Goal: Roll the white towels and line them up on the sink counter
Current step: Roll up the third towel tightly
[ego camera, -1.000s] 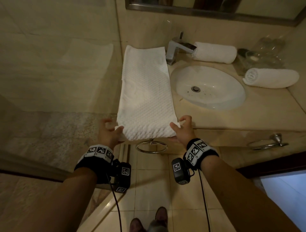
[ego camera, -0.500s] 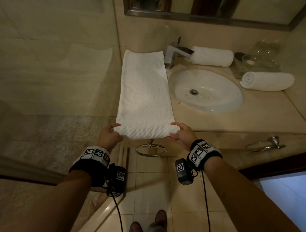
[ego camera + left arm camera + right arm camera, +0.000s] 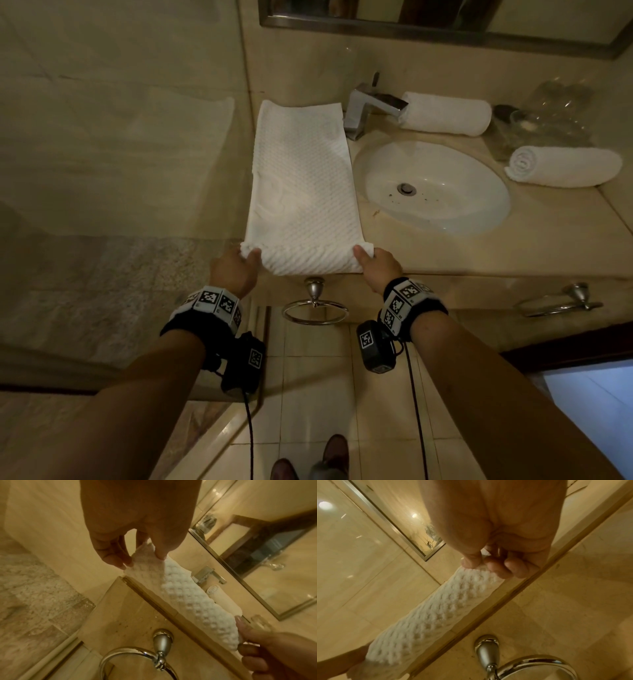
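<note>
A long white waffle-textured towel [image 3: 303,185] lies flat on the beige polished-stone sink counter [image 3: 513,246], left of the oval white basin [image 3: 436,186]. Its near edge is curled into a thick roll at the counter's front lip. The left hand [image 3: 236,270] pinches that roll's left end; the right hand [image 3: 376,269] pinches its right end. Two finished rolled white towels [image 3: 448,113] lie far right, beyond the angular chrome tap [image 3: 368,108].

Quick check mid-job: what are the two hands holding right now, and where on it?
Both hold the flat white towel by its near edge at the counter front: left hand pinches the left corner, right hand the right corner.
</note>
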`<state>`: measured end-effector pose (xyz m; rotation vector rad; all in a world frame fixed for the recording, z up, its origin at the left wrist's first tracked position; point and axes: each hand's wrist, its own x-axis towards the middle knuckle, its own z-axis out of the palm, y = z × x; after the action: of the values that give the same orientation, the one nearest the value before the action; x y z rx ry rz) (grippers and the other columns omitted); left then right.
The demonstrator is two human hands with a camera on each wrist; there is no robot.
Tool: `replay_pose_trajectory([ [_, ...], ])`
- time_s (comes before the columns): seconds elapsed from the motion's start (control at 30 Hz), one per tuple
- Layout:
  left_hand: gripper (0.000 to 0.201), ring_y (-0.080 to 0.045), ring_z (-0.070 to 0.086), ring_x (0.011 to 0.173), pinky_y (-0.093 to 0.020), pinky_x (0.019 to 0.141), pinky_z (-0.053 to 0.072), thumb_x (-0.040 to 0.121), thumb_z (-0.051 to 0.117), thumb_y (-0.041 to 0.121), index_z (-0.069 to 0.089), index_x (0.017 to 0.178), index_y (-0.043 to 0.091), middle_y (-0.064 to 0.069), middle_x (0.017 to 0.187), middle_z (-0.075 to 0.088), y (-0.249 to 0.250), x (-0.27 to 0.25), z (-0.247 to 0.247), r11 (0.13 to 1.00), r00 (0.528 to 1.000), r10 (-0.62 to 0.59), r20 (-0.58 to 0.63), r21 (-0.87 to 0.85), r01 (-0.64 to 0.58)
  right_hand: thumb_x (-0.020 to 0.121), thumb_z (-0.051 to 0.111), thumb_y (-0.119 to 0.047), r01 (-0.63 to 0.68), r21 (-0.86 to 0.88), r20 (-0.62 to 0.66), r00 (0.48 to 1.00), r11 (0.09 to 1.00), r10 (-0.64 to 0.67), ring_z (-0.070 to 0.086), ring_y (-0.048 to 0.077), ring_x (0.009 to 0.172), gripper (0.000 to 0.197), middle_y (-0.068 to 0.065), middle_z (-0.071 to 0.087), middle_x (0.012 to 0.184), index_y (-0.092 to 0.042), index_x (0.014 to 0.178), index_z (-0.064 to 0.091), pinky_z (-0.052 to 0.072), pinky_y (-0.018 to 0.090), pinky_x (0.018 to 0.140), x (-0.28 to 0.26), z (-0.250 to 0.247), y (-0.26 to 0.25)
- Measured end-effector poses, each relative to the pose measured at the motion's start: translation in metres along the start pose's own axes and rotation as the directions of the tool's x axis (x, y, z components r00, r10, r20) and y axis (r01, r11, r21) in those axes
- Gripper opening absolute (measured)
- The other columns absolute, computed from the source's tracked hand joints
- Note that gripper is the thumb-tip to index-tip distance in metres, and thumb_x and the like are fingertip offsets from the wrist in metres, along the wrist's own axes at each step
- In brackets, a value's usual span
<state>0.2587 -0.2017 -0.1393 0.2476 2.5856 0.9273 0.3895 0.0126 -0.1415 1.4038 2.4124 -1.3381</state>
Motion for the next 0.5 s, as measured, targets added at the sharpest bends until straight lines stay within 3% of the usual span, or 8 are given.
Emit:
replay_pose_trajectory([
  [0.07,0.053,-0.038,0.051,0.12,-0.036,0.101,0.036,0.099,0.042,0.043,0.052,0.129,0.0,-0.022,0.128,0.058,0.004,0.008,-0.002,0.991,1.0,-0.021,0.006,0.134,0.02,0.097,0.041,-0.053,-0.008,-0.055,0.007,1.0,0.998,0.009,0.057,0.033,0.113,0.061,0.017,0.061,0.127,-0.004,0.13,0.056,0.044,0.033,0.092,0.004,-0.002,-0.005],
  [0.13,0.048,-0.037,0.046,0.122,-0.038,0.103,0.035,0.096,0.044,0.044,0.052,0.13,0.011,-0.018,0.13,0.056,0.012,0.015,-0.006,0.964,0.999,-0.012,-0.032,0.265,0.02,0.096,0.042,-0.055,-0.042,-0.08,0.004,0.999,0.996,0.042,0.056,0.034,0.116,0.065,0.018,0.059,0.13,-0.002,0.131,0.055,0.043,0.03,0.089,0.009,-0.005,-0.012],
  [0.2,0.039,-0.036,0.044,0.12,-0.043,0.101,0.036,0.091,0.052,0.036,0.053,0.128,0.022,-0.014,0.129,0.051,0.022,0.018,-0.004,0.919,0.983,0.138,-0.123,0.385,-0.081,0.093,0.045,-0.059,-0.076,-0.107,0.007,0.997,0.991,0.078,0.055,0.034,0.118,0.071,0.018,0.057,0.134,0.0,0.134,0.052,0.043,0.03,0.09,0.016,-0.008,-0.019],
  [0.27,0.043,-0.031,0.047,0.12,-0.045,0.103,0.033,0.083,0.056,0.032,0.055,0.126,0.027,-0.009,0.129,0.051,0.038,0.016,0.005,0.847,0.897,0.42,-0.139,0.414,-0.333,0.091,0.048,-0.061,-0.086,-0.155,0.011,0.996,0.984,0.088,0.054,0.034,0.121,0.076,0.019,0.054,0.136,0.002,0.134,0.05,0.044,0.031,0.093,0.023,-0.011,-0.025],
  [0.33,0.056,-0.026,0.044,0.125,-0.047,0.11,0.024,0.08,0.051,0.042,0.048,0.133,0.026,-0.005,0.133,0.047,0.055,0.008,0.019,0.719,0.805,0.589,0.07,0.41,-0.561,0.088,0.051,-0.063,-0.09,-0.18,0.008,0.996,0.979,0.093,0.054,0.035,0.121,0.08,0.019,0.055,0.136,0.003,0.133,0.051,0.045,0.033,0.092,0.029,-0.015,-0.029],
  [0.37,0.065,-0.026,0.041,0.127,-0.047,0.112,0.019,0.078,0.05,0.047,0.041,0.138,0.023,-0.005,0.136,0.043,0.058,0.005,0.027,0.653,0.788,0.577,0.215,0.458,-0.603,0.087,0.053,-0.064,-0.097,-0.18,0.011,0.995,0.979,0.1,0.054,0.035,0.12,0.081,0.019,0.055,0.136,0.003,0.132,0.051,0.045,0.033,0.092,0.031,-0.017,-0.03],
  [0.43,0.084,-0.028,0.034,0.126,-0.046,0.112,0.017,0.073,0.06,0.049,0.026,0.143,0.017,-0.007,0.137,0.033,0.057,0.0,0.04,0.486,0.799,0.475,0.368,0.647,-0.588,0.084,0.056,-0.066,-0.116,-0.185,0.024,0.992,0.976,0.122,0.055,0.034,0.12,0.083,0.019,0.055,0.136,0.003,0.131,0.052,0.045,0.032,0.09,0.034,-0.02,-0.03],
  [0.5,0.084,-0.03,0.033,0.119,-0.046,0.106,0.023,0.069,0.063,0.038,0.025,0.139,0.011,-0.011,0.133,0.031,0.056,0.004,0.049,0.347,0.796,0.475,0.376,0.751,-0.561,0.085,0.057,-0.063,-0.102,-0.248,0.008,0.994,0.963,0.107,0.055,0.034,0.118,0.078,0.018,0.056,0.134,0.0,0.13,0.052,0.046,0.033,0.09,0.033,-0.023,-0.034],
])
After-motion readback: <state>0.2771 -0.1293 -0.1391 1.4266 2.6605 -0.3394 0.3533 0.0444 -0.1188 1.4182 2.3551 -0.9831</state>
